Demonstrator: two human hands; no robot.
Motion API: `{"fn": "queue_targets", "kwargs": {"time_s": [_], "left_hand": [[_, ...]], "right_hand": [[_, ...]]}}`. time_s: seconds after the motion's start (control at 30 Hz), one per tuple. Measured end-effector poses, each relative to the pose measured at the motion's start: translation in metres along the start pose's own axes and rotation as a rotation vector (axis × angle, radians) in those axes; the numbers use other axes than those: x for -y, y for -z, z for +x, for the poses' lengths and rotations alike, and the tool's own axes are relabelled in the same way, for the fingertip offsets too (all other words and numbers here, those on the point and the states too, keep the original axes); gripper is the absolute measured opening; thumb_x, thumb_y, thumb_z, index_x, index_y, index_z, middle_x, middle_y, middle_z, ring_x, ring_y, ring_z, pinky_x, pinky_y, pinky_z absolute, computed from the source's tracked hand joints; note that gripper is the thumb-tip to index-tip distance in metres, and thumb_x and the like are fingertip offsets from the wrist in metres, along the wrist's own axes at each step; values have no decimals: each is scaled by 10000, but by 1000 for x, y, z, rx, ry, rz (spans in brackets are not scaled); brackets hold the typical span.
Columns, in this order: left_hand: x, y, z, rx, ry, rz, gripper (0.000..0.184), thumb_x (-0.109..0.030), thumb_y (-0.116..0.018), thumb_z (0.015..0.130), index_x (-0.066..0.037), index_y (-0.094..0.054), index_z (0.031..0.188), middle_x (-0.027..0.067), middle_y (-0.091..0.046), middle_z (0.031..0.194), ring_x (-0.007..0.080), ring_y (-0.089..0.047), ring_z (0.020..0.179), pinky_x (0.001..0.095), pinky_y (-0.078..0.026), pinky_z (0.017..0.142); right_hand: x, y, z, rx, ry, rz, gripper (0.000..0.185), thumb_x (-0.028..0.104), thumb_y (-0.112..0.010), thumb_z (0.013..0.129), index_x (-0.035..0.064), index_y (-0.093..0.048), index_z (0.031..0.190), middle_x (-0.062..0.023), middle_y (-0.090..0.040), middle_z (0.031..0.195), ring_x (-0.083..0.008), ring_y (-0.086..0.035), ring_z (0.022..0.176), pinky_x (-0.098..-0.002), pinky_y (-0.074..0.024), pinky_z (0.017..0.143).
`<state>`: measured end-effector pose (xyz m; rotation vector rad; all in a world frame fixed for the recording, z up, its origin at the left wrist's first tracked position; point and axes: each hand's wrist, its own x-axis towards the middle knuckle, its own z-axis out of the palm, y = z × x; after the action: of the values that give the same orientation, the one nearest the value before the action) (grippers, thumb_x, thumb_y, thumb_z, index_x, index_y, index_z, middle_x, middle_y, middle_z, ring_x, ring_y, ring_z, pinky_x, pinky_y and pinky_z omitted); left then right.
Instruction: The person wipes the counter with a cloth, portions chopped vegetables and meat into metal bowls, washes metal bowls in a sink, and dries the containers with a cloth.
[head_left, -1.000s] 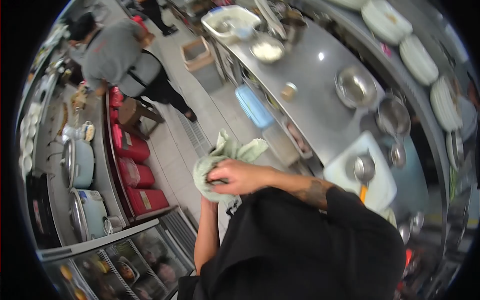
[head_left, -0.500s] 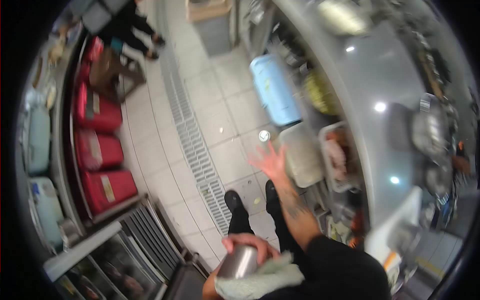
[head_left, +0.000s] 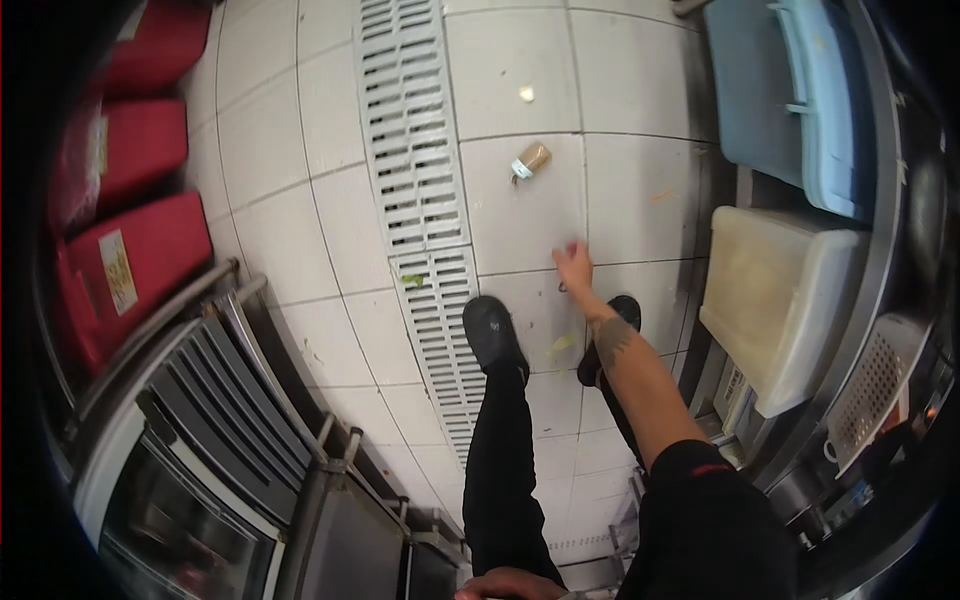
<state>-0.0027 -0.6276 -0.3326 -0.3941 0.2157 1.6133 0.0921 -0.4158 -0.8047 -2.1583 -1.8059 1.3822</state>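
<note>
My right hand [head_left: 573,268] reaches down over the floor tiles, fingers loosely curled, thumb apart, nothing in it. Ahead of it, apart from the fingers, a small clear bottle [head_left: 536,158] of brown contents lies on its side on the tiles. Its white cap points down-left, with a little brown matter at the cap end. At the bottom edge my left hand [head_left: 512,584] is mostly cut off, its fingers bent around a metal cup whose pale rim barely shows; the earlier frame shows this steel cup and a cloth there.
A floor drain grate [head_left: 410,130] runs left of my shoes [head_left: 492,335]. Red bins [head_left: 140,265] and a glass-fronted cabinet [head_left: 190,500] line the left side. On the right stand a blue lidded tub [head_left: 835,110], a cream-lidded tub [head_left: 765,300] and a perforated white basket [head_left: 880,390]. Food scraps dot the tiles.
My view has tilted down toward the floor. My right hand has gone from spread fingers to loosely curled ones. The bottle, earlier seen cap-on near that hand, now lies on its side farther ahead.
</note>
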Motion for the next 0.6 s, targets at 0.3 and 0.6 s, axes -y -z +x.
{"fn": "queue_targets", "kwargs": {"time_s": [0.3,0.6], "left_hand": [[-16,12,-29,-144,-145,-51,627,-500,-471,867,23,-521,1209,217,-560,1169,390,-556,1071,497,-459,911],[-11,16,-45,-220,-241,-64,629,-500,-467,866,22,-520,1214,216,-557,1180,388,-555,1077,496,-456,919]], "right_hand": [[205,-37,47,168,682,-662,990,205,-819,655,381,-250,1445,-132,-139,1531,-377,-346,1294,-607,-434,885],[254,-99,83,614,1154,-1118,797,107,-770,688,285,-394,1367,-61,-303,1466,-324,-449,1230,-481,-510,874]]}}
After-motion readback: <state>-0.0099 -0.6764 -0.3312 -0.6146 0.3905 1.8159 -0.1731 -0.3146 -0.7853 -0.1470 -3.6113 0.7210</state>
